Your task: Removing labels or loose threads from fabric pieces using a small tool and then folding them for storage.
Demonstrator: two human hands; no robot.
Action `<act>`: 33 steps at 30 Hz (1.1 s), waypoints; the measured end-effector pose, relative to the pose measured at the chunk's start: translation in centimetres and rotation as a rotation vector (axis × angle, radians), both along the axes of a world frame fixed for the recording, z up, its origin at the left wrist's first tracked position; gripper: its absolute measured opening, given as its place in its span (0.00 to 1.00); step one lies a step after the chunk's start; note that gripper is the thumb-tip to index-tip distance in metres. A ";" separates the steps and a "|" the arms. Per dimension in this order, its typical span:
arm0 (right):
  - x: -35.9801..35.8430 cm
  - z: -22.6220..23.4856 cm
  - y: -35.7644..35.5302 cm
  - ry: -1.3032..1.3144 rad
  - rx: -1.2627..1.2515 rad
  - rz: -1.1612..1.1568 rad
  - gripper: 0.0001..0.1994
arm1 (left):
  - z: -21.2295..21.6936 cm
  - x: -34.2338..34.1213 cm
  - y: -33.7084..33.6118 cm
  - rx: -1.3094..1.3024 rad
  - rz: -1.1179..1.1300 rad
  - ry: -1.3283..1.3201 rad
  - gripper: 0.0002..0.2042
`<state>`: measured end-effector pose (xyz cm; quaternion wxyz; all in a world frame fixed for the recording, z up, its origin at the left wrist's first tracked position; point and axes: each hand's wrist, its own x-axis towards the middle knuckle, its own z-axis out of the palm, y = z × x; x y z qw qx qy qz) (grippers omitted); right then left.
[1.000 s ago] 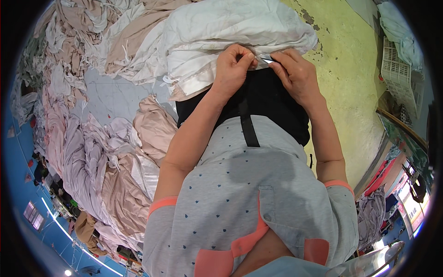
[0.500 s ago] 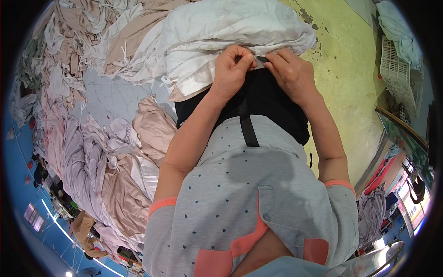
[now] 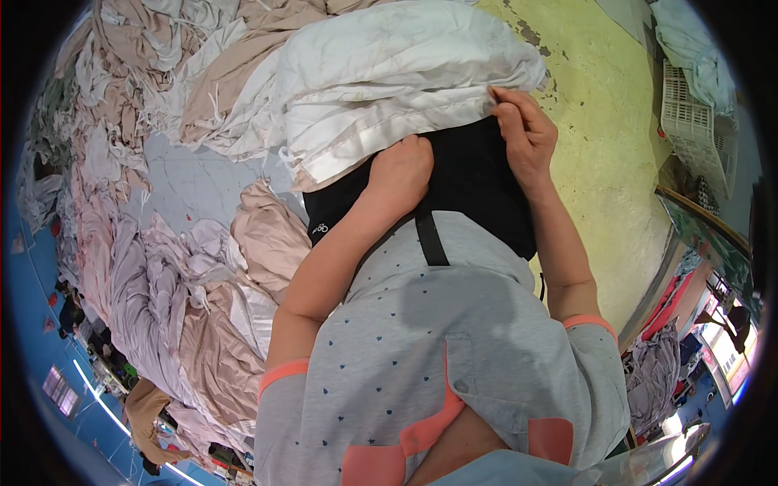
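yellow floor (image 3: 608, 154) at right; both hands (image 3: 528, 146) near white cloth (image 3: 405, 57).

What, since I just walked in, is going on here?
White fabric lies bunched in front of a person. Their right hand, by the fabric's right end, seems to pinch something small and dark, too unclear to name. The left hand is curled over the black garment, near the fabric's lower edge. Crumpled lilac cloth lies to the left.
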<state>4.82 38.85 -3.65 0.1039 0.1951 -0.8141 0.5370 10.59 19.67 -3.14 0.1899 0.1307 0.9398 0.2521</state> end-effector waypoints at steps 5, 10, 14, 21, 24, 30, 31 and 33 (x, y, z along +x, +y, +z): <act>1.4 -0.3 0.9 -0.274 -0.523 -0.246 0.17 | -3.0 -4.1 2.1 -0.402 -0.242 -0.467 0.16; 1.3 0.2 1.1 -0.266 -0.468 -0.314 0.20 | -10.0 -3.1 1.9 -0.481 -0.128 0.572 0.21; 1.1 -0.4 1.8 -0.244 -0.484 -0.243 0.17 | -9.0 -3.1 1.9 -0.517 -0.192 0.528 0.19; 0.4 -0.2 1.2 -0.197 -0.199 -0.225 0.11 | -4.9 -2.5 1.3 -0.612 -0.313 0.421 0.18; 0.0 0.1 1.2 -0.187 -0.080 -0.219 0.09 | 0.7 -3.0 2.1 -0.465 -0.288 -0.271 0.11; -0.9 0.4 0.6 -0.099 -0.026 -0.161 0.08 | 3.9 -4.2 3.7 0.419 0.311 0.487 0.06; -1.0 0.5 0.6 -0.129 -0.021 -0.154 0.08 | 3.5 -4.9 3.9 0.417 0.310 0.488 0.06; -1.1 0.6 0.6 -0.159 -0.017 -0.152 0.08 | 2.4 -6.2 4.2 0.530 0.396 0.445 0.07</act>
